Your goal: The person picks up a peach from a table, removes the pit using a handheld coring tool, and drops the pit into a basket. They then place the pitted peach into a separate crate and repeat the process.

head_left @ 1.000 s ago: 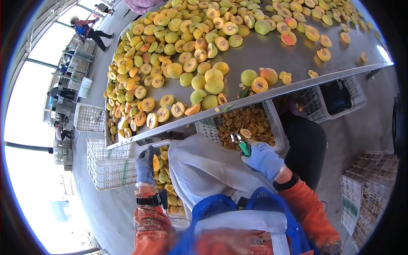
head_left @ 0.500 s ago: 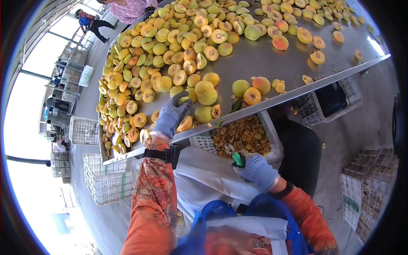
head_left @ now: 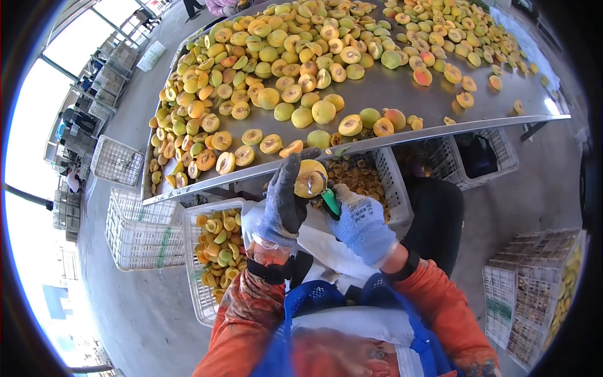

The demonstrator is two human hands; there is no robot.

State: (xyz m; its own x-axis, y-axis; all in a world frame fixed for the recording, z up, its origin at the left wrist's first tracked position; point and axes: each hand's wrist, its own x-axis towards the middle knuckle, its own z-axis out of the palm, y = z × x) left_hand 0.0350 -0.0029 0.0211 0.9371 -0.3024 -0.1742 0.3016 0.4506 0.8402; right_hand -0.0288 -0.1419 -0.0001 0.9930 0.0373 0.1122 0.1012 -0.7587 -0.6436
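Observation:
My left hand (head_left: 284, 198), in a grey-blue glove, grips a halved yellow peach (head_left: 310, 178) whose cut face is turned toward me. My right hand (head_left: 362, 223), gloved too, is closed on the green handle of a pitting tool (head_left: 330, 202). The tool's metal loop touches the cut face of the fruit. Both hands are just off the near edge of the metal table (head_left: 402, 136). Many fruit halves (head_left: 270, 100) are heaped on the table, cut faces turned various ways.
A white crate (head_left: 397, 188) of brown pits and scraps is beneath the table edge. Another crate (head_left: 196, 286) holds fruit halves at my left. More crates (head_left: 135, 242) stand on the floor, with a stack (head_left: 502, 295) at the right. Part of a person (head_left: 220, 6) shows beyond the table.
My left hand has come back from the table with a fruit half. My right hand has risen, bringing the tool to the fruit. The view has shifted, showing the crate of fruit halves at left.

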